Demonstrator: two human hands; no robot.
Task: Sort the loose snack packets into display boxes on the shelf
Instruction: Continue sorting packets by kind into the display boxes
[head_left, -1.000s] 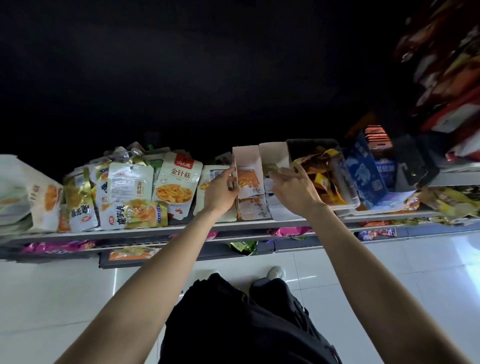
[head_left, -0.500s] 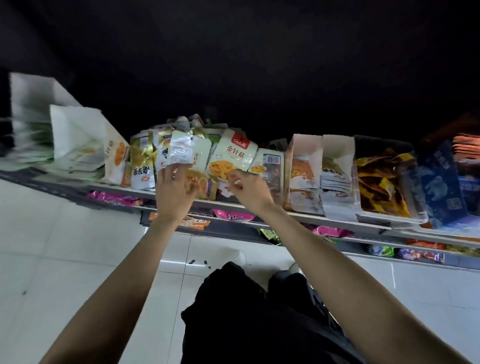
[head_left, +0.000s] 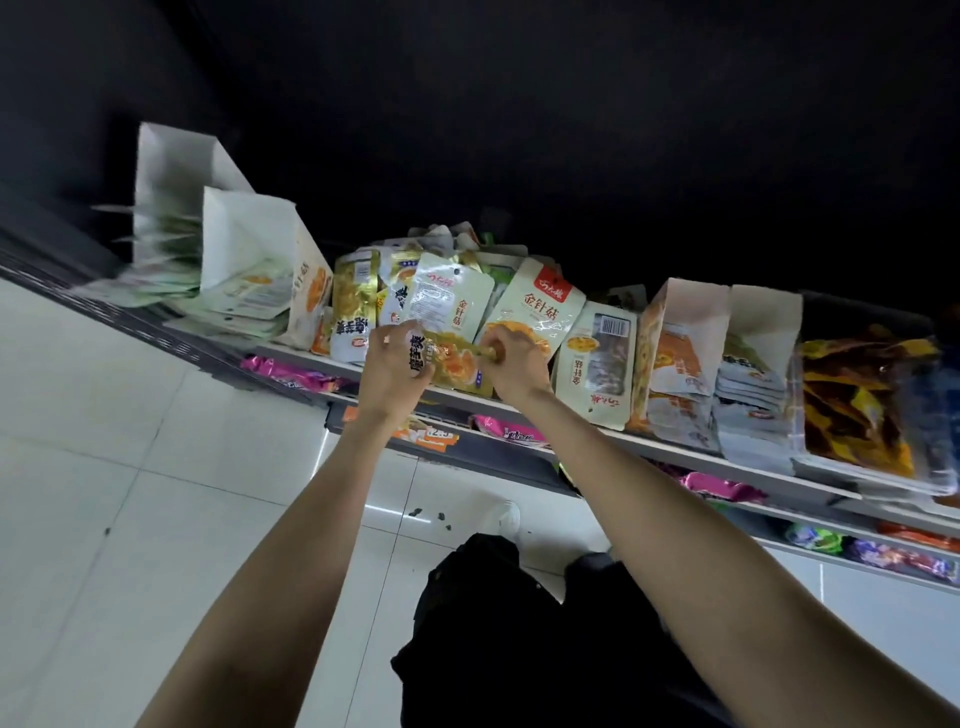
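Observation:
A heap of loose snack packets (head_left: 452, 291) lies on the shelf (head_left: 675, 451) ahead of me. Both hands hold one gold-and-yellow packet (head_left: 454, 361) at the front of the heap. My left hand (head_left: 395, 371) grips its left end, and my right hand (head_left: 511, 361) pinches its right end. Two white display boxes (head_left: 685, 332) with stacked packets stand to the right. Another white display box (head_left: 249, 254) stands to the left, with packets spilling from it.
A clear bin of dark orange packets (head_left: 857, 395) sits at the far right of the shelf. A taller white box (head_left: 166, 171) stands at the far left. Lower shelves hold pink packets (head_left: 291, 370). White floor tiles (head_left: 130, 493) lie below.
The view has swung left from the display boxes to the loose heap. Both hands have moved left off the boxes and have taken hold of the gold-and-yellow packet.

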